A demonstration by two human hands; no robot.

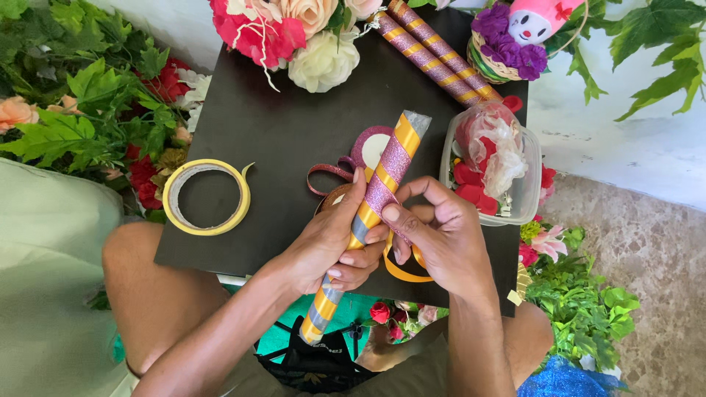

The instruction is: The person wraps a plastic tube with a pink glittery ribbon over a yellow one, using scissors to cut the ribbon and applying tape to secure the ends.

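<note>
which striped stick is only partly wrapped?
The striped stick held in both hands: bare grey shows between its yellow bands. The two sticks at the table's far edge are fully wrapped.

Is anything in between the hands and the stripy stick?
No, nothing visible. The left hand grips the stripy stick directly around its middle, and the right hand presses the pink glitter ribbon onto it with its thumb. Only that ribbon lies under the thumb.

1. One package is showing: a clear plastic tub (528,192), rectangular with rounded corners, is sitting at the dark table's (279,125) right edge, holding red and white petals.
2. No labels, signs or screens are showing.
</note>
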